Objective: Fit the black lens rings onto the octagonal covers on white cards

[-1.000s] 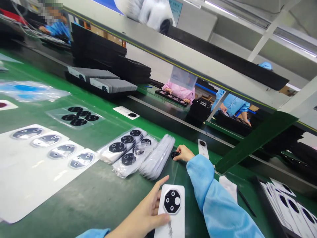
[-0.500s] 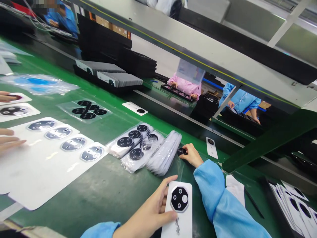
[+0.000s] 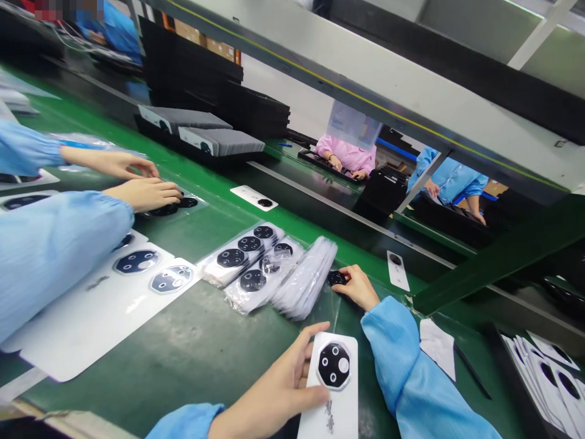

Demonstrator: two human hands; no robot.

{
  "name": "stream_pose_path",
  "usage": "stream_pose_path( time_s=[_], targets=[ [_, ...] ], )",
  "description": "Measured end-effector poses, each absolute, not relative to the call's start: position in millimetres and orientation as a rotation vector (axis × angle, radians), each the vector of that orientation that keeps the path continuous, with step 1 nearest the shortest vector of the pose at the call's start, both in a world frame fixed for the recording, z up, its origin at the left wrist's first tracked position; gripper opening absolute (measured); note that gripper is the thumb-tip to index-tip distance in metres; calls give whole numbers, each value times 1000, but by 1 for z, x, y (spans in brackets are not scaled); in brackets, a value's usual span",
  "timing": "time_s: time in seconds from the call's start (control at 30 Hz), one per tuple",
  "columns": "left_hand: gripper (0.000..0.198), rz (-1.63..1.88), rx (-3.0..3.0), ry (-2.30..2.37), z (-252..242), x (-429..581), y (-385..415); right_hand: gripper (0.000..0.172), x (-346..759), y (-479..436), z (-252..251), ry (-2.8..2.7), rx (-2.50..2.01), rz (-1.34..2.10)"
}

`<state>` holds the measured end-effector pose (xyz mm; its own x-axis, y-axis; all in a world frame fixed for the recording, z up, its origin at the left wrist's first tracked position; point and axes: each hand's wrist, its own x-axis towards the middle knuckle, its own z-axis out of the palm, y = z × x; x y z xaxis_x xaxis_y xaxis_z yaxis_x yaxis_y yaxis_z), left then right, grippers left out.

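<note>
Low in the head view, my left hand [image 3: 278,396] grips a white phone back panel [image 3: 340,408] between thumb and fingers. The panel carries an octagonal black camera plate [image 3: 334,365] with ring-shaped holes, and dark script below it. Farther off, my right hand [image 3: 361,288] pinches a small black disc-like camera piece [image 3: 337,278] at the bench surface. Just left of that hand lies a bundle of white panels in clear wrap [image 3: 305,279]. Next to it are wrapped packs of panels with black camera plates [image 3: 232,258].
A co-worker's two hands [image 3: 144,194] reach over black pieces at left, above a row of white panels [image 3: 86,329]. Single panels lie at the back [image 3: 254,197] and right [image 3: 398,271]. A green strut [image 3: 493,256] slants across the right, near a box of panels [image 3: 543,384].
The co-worker's hands and blue sleeves have moved in from the left, over the black pieces. My own hands keep nearly the same places and hold the same things; the view has shifted slightly.
</note>
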<state>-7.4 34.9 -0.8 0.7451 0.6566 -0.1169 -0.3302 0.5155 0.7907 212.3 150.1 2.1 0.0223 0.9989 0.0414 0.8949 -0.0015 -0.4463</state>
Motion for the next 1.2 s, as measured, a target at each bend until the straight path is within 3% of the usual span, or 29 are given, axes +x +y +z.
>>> stream_pose_path(
  time_s=[0.73, 0.9, 1.03, 1.2],
  targets=[
    [72, 546, 821, 478, 7, -6, 32, 34, 219, 135, 35, -1633, -1780, 638],
    [69, 579, 802, 478, 3, -6, 30, 37, 211, 84, 52, -1551, -1532, 832],
    [68, 570, 773, 451, 3, -4, 29, 35, 207, 28, 51, -1329, -1182, 1182],
    [69, 562, 799, 503, 0, -4, 28, 45, 209, -19, 34, -1337, -1220, 1256]
  ],
)
